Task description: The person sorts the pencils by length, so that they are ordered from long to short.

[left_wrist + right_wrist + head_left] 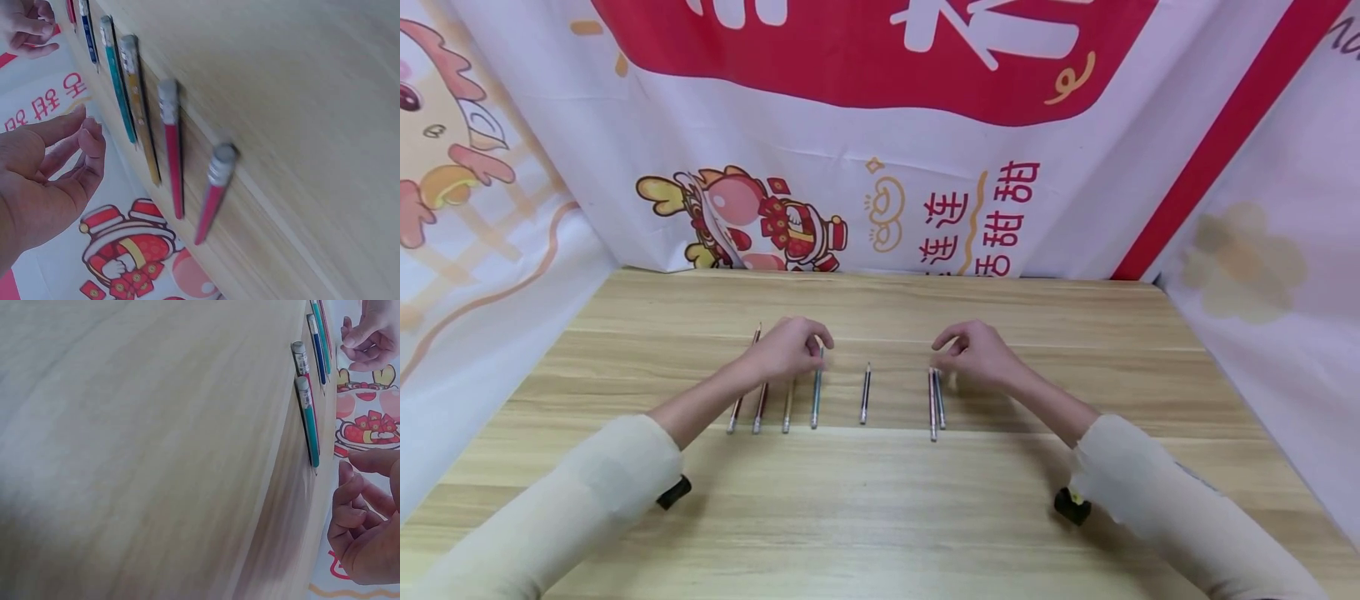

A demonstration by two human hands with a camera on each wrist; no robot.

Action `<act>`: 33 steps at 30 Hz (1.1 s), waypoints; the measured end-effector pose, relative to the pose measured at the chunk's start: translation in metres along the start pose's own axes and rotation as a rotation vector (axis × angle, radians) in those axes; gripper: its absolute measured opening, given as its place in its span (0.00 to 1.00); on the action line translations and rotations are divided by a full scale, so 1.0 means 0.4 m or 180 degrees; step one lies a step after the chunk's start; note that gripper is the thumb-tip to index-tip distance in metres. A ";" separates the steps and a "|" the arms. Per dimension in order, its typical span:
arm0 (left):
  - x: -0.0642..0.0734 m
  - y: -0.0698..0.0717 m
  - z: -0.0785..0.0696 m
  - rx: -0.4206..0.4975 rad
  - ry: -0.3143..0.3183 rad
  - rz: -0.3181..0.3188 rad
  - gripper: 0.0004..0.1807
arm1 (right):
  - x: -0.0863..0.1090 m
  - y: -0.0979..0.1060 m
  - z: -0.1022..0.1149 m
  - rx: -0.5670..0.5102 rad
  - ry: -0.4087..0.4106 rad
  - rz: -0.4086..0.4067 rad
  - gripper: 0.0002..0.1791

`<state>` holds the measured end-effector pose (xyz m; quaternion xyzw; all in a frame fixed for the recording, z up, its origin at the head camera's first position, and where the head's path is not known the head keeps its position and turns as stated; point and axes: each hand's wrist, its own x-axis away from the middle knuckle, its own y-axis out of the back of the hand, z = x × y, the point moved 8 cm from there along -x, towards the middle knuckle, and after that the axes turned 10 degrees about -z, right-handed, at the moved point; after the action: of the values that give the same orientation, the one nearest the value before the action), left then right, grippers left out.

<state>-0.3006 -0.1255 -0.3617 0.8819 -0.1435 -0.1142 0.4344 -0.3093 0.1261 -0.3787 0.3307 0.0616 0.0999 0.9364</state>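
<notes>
My left hand [786,348] hovers over a row of pencils on the left, its fingers loosely bent with nothing between them. Beneath or beside it lie a teal pencil [816,402], a yellow pencil [139,103], a red pencil [174,150] and another red pencil [215,187] at the far left. A dark blue pencil [866,396] lies alone between the hands. On the right, my right hand [977,357] hangs loosely curled and holds nothing, close to the tips of a red pencil [932,408] and a second teal pencil [309,425], which lie side by side.
The pencils rest on a wood-grain table [865,508], eraser ends toward me. A printed white and red cloth [850,133] hangs along the back edge, with more cloth at both sides. Black pieces [1071,506] show by both sleeve cuffs.
</notes>
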 end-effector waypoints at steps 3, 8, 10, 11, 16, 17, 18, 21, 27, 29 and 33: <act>-0.006 -0.015 -0.022 0.0052 -0.0026 0.0035 0.13 | 0.006 0.007 -0.010 0.0022 -0.0008 -0.0011 0.13; -0.017 -0.052 -0.063 0.0319 -0.0028 0.0180 0.14 | 0.016 0.017 -0.029 0.0060 -0.0079 -0.0010 0.13; -0.021 -0.071 -0.081 0.0390 -0.0056 0.0240 0.14 | 0.020 0.019 -0.035 0.0052 -0.0088 0.0000 0.13; -0.023 -0.080 -0.090 0.0409 -0.0075 0.0267 0.14 | 0.022 0.020 -0.037 0.0056 -0.0086 0.0004 0.13; -0.039 -0.122 -0.129 0.0409 -0.0144 0.0297 0.13 | 0.029 0.025 -0.048 0.0089 -0.0109 0.0012 0.13; -0.041 -0.130 -0.136 0.0408 -0.0144 0.0300 0.14 | 0.030 0.026 -0.050 0.0095 -0.0116 0.0015 0.13; -0.043 -0.139 -0.143 0.0410 -0.0142 0.0302 0.14 | 0.031 0.026 -0.052 0.0103 -0.0126 0.0013 0.12; -0.050 -0.165 -0.164 0.0446 -0.0103 0.0323 0.16 | 0.033 0.028 -0.056 0.0098 -0.0119 0.0010 0.12; -0.069 -0.213 -0.200 0.0396 -0.0097 0.0325 0.17 | 0.041 0.027 -0.064 0.0032 -0.0143 0.0039 0.13; -0.077 -0.227 -0.206 0.0370 -0.0095 0.0334 0.17 | 0.044 0.026 -0.069 0.0016 -0.0187 0.0054 0.13; -0.086 -0.247 -0.217 0.0388 -0.0090 0.0354 0.17 | 0.046 0.026 -0.076 0.0015 -0.0268 0.0071 0.13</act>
<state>-0.2894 0.0079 -0.3864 0.8957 -0.2051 -0.0934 0.3834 -0.2987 0.1568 -0.3964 0.3375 0.0187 0.0961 0.9362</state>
